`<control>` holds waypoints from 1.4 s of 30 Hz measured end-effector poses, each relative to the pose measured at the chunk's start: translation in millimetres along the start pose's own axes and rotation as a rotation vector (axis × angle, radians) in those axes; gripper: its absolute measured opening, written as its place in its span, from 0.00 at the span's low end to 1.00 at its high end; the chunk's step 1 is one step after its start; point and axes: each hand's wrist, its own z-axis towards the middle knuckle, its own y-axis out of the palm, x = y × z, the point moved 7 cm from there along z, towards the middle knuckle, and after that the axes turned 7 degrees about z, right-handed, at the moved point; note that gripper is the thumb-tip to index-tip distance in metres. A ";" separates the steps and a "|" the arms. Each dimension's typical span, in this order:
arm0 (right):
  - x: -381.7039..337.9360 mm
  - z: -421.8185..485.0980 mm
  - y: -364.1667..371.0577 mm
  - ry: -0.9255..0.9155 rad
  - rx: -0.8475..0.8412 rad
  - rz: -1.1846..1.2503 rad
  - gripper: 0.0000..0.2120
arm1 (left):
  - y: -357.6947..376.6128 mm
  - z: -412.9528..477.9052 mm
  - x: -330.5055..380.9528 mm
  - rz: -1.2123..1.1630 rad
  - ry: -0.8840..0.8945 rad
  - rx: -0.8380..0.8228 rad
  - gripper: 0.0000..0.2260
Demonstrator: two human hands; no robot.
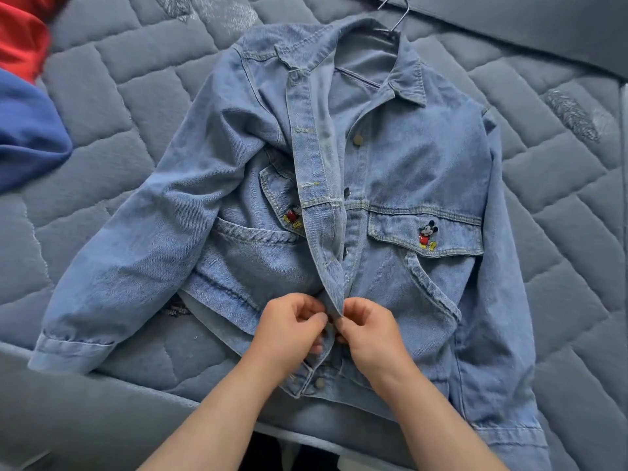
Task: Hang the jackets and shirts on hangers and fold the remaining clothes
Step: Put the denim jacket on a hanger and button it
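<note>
Grey quilted mattress (136, 96): denim jacket (424, 171) laid flat, hanger (394, 15) already inside its collar. I see left hand (289, 328) and right hand (370, 331) both pinching its front edges near the hem; upper buttons (357, 140) undone. Left of the jacket: red garment (20, 35), blue garment (27, 130), unsorted, I judge.

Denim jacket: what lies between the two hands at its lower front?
Head view: the front button strip of the denim jacket, pinched by left hand and right hand.

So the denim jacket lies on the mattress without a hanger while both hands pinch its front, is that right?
Not quite: the head view shows a hanger inside the denim jacket; the left hand and right hand do pinch its front.
</note>
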 end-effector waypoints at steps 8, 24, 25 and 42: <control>-0.7 -4.7 -2.7 0.033 -0.046 0.102 0.09 | 0.8 10.3 1.7 -0.043 -0.086 -0.113 0.08; 2.6 -7.7 2.9 0.084 0.025 0.181 0.13 | 6.6 20.7 3.9 -0.042 -0.274 -0.244 0.09; 1.2 -8.4 4.6 0.083 0.026 0.151 0.14 | 4.2 19.1 6.1 -0.023 -0.262 -0.243 0.09; -85.9 71.5 -0.5 -0.241 0.045 -0.806 0.09 | -59.6 22.2 64.9 -0.266 0.098 0.311 0.05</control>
